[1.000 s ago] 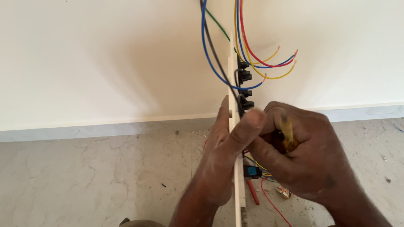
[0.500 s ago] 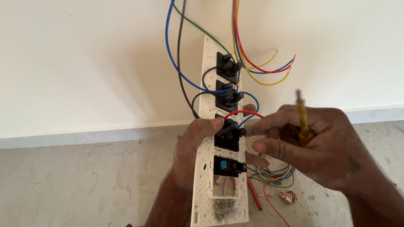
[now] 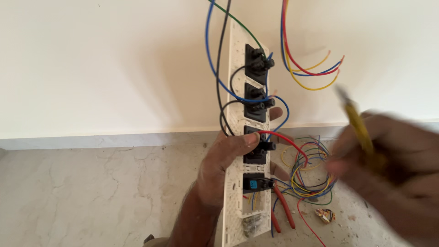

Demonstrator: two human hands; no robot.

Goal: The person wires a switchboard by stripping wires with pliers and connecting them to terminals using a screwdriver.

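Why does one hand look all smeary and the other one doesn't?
In the head view, the right hand and its yellow screwdriver are streaked with motion blur; the left hand, holding the white switch plate, is sharp, as are the coloured wires; soft even light throws a faint shadow on the wall.

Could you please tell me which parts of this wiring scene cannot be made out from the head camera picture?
- Right hand: motion blur hides its fingers and its grip on the yellow screwdriver.
- Wires: the top edge cuts them off, so where they go is unseen.
- Switch plate: the left hand covers part of it, and the bottom edge crops its end.
- Red pliers: the plate hides part of them.
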